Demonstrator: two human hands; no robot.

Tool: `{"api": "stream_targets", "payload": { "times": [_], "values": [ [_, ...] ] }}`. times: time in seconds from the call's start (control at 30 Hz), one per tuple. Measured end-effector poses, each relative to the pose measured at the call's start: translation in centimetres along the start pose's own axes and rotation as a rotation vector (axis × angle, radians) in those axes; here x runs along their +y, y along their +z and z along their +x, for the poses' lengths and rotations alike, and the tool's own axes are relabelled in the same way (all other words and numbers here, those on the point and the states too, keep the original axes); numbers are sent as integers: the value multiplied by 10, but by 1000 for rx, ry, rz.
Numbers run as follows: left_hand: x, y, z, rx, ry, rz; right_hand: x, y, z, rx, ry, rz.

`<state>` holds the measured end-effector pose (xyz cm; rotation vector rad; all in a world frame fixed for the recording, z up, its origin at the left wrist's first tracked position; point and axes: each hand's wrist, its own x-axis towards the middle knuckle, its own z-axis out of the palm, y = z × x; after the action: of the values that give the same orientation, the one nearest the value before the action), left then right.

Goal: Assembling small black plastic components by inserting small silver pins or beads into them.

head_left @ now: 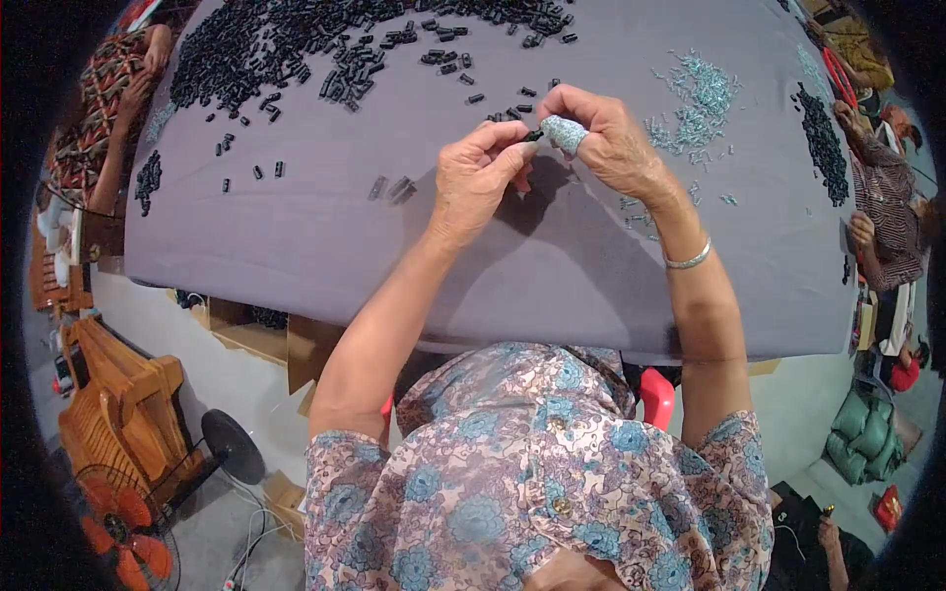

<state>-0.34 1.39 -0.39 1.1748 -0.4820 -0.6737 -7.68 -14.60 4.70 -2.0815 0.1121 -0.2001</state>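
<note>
Visibly, the left hand (475, 181) pinches a black piece (534, 136), illegibly small; I cannot tell the right hand's (618, 146) grip.

The small black piece (535, 136) is pinched in the fingertips of the left hand (481, 179), raised above the desk (325, 231), with the right hand (616, 146) close against it; fingers cover much of it, so its full shape cannot be told. Short, dark, tube-like pieces (251, 59) lie jumbled in a broad heap toward the far left, thinning to scattered ones nearer. Slender pale-blue pieces (700, 97) spread in a loose pile beyond the right wrist.
</note>
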Motion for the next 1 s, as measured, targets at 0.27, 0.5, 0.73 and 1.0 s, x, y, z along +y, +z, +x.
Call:
{"api": "stream_targets", "payload": {
  "times": [0.27, 0.5, 0.73, 1.0],
  "values": [
    [2, 1, 1, -10, -24, 23, 1, -4, 3, -92, 78, -12],
    [1, -1, 2, -26, -27, 3, -1, -2, 5, -43, -86, -83],
    [-2, 1, -1, 2, 23, 2, -7, 8, 3, -18, -81, -166],
    [0, 1, 2, 19, 15, 24, -3, 2, 11, -76, 4, -108]
  ]
}}
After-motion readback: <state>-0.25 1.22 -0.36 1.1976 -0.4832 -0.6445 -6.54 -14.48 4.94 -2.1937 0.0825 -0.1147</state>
